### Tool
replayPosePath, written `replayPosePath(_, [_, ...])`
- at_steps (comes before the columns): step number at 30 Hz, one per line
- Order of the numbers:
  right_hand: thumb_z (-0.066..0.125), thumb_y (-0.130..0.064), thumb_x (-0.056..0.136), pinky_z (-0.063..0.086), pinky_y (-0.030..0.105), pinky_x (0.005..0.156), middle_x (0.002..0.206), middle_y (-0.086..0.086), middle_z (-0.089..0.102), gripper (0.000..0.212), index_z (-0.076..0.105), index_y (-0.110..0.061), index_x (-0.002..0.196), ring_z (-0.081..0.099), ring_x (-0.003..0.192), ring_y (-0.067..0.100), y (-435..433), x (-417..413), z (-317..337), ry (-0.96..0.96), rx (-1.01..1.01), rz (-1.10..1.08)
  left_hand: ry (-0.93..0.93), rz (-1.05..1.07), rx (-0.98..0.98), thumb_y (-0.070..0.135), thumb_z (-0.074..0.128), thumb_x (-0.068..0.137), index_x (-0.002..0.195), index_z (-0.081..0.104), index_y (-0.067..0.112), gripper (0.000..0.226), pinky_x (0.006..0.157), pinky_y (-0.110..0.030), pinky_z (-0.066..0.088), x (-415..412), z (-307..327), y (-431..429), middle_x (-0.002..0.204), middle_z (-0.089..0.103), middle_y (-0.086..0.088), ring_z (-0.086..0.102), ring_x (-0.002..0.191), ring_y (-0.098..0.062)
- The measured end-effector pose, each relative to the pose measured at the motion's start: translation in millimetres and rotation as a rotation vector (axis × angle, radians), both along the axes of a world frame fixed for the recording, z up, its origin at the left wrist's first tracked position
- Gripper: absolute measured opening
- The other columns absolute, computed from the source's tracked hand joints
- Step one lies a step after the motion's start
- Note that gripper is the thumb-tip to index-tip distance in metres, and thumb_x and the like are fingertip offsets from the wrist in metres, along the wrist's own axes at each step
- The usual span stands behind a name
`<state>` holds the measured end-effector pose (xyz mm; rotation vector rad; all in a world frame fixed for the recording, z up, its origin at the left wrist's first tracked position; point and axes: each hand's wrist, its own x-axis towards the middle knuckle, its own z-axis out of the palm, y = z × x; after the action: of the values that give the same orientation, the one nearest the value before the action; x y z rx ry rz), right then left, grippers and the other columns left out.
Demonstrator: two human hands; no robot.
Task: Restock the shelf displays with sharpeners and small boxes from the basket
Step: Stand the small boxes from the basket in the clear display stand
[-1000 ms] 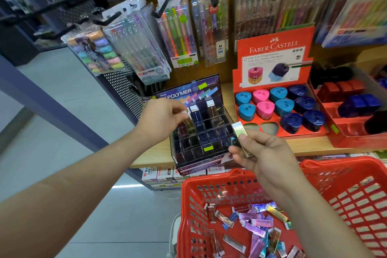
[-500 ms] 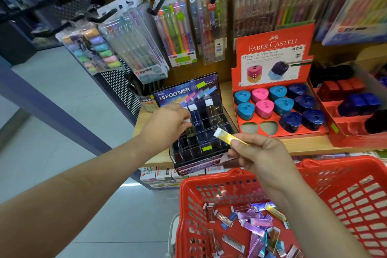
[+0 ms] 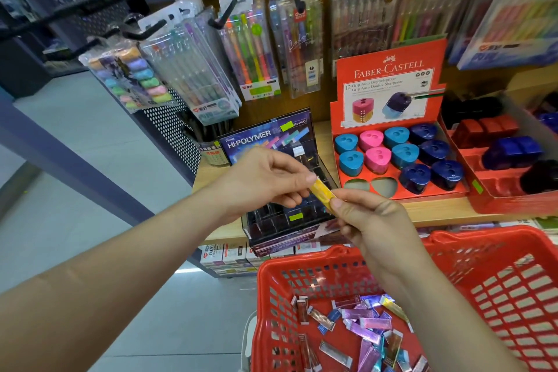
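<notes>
Small yellow box (image 3: pixel 323 191) held between both hands over the dark Hi-Polymer display (image 3: pixel 283 178) on the shelf; left hand (image 3: pixel 265 178) pinches its upper end, right hand (image 3: pixel 371 220) pinches the lower end. Red basket (image 3: pixel 498 266) below holds more shiny small boxes (image 3: pixel 362 329). Faber-Castell tray (image 3: pixel 389 118) of sharpeners (image 3: pixel 404 154) sits just right, two slots empty.

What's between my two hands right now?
A small yellow box, pinched at one end by the left hand and at the other by the right hand, in the head view.
</notes>
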<state>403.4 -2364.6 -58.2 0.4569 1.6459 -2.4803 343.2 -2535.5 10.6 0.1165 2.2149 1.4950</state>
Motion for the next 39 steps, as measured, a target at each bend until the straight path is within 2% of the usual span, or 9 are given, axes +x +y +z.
replayPosePath(7, [0.061,-0.004,0.092,0.049,0.019,0.057,0.081,0.003,0.056,0.023,0.07,-0.018,0.108,0.056,0.059,0.009,-1,-2,2,0.073,0.145,0.006,0.267,0.124,-0.136,0.011,0.07,0.082,0.085,0.073,0.01,0.004,0.064,-0.024,0.058,-7,16,-11,0.072,0.072,-0.008,0.069,0.065,-0.016])
replayPosePath(12, [0.063,-0.011,0.09,0.049,0.04,0.093,0.108,-0.021,0.052,0.04,0.058,-0.038,0.119,0.055,0.112,0.014,10,-6,-17,0.187,0.676,0.069,0.533,0.192,-0.467,0.021,0.072,0.084,0.08,0.072,0.02,0.005,0.068,-0.026,0.059,-24,14,-43,0.065,0.071,0.001,0.069,0.061,-0.01])
replayPosePath(15, [0.061,-0.012,0.091,0.043,0.032,0.097,0.127,-0.009,0.055,0.045,0.054,-0.036,0.129,0.05,0.122,0.015,10,-5,-25,0.215,0.818,0.172,0.608,0.085,-0.652,0.026,0.07,0.086,0.084,0.074,0.017,0.01,0.07,-0.021,0.056,-23,-4,-49,0.067,0.069,0.008,0.065,0.062,-0.004])
replayPosePath(21, [0.06,-0.016,0.093,0.039,0.024,0.091,0.138,-0.008,0.051,0.054,0.044,-0.04,0.139,0.049,0.123,0.014,5,0,-35,0.251,0.907,0.263,0.757,-0.01,-0.748,0.03,0.069,0.087,0.087,0.073,0.017,0.013,0.076,-0.029,0.054,-27,-36,-55,0.078,0.07,0.005,0.064,0.072,-0.01])
replayPosePath(25, [0.065,-0.017,0.09,0.041,0.025,0.093,0.138,-0.006,0.051,0.059,0.043,-0.038,0.14,0.05,0.123,0.016,6,-2,-36,0.28,0.999,0.273,0.946,-0.203,-0.883,0.028,0.068,0.087,0.077,0.067,0.012,0.018,0.06,-0.037,0.053,-25,-50,-52,0.068,0.064,0.0,0.06,0.061,-0.021])
replayPosePath(29, [0.066,-0.017,0.09,0.048,0.032,0.089,0.134,-0.007,0.05,0.06,0.041,-0.039,0.14,0.058,0.104,0.018,4,-1,-40,0.301,1.015,0.275,1.116,-0.322,-1.011,0.02,0.074,0.08,0.064,0.058,0.011,0.025,0.045,-0.028,0.046,-29,-55,-50,0.056,0.056,-0.002,0.056,0.047,-0.024])
replayPosePath(34, [0.062,-0.011,0.091,0.043,0.029,0.097,0.125,-0.016,0.045,0.063,0.04,-0.043,0.141,0.051,0.111,0.011,10,0,-38,0.301,0.947,0.304,1.136,-0.355,-1.029,0.019,0.074,0.079,0.067,0.055,0.012,0.024,0.044,-0.025,0.04,-33,-56,-50,0.059,0.055,-0.002,0.056,0.048,-0.023])
replayPosePath(37, [0.061,-0.01,0.09,0.041,0.021,0.087,0.121,-0.015,0.051,0.06,0.044,-0.039,0.14,0.053,0.105,0.006,22,2,-29,0.28,0.955,0.291,1.084,-0.256,-1.002,0.031,0.068,0.086,0.083,0.06,0.011,0.022,0.052,-0.031,0.049,-31,-47,-47,0.073,0.062,-0.004,0.062,0.062,-0.025])
replayPosePath(39, [0.061,-0.008,0.09,0.044,0.018,0.067,0.106,-0.013,0.06,0.047,0.055,-0.037,0.126,0.061,0.085,0.007,36,4,-18,0.228,0.934,0.285,1.036,-0.174,-0.982,0.037,0.06,0.09,0.088,0.061,0.014,0.023,0.06,-0.037,0.054,-24,-30,-39,0.079,0.064,-0.002,0.062,0.068,-0.022])
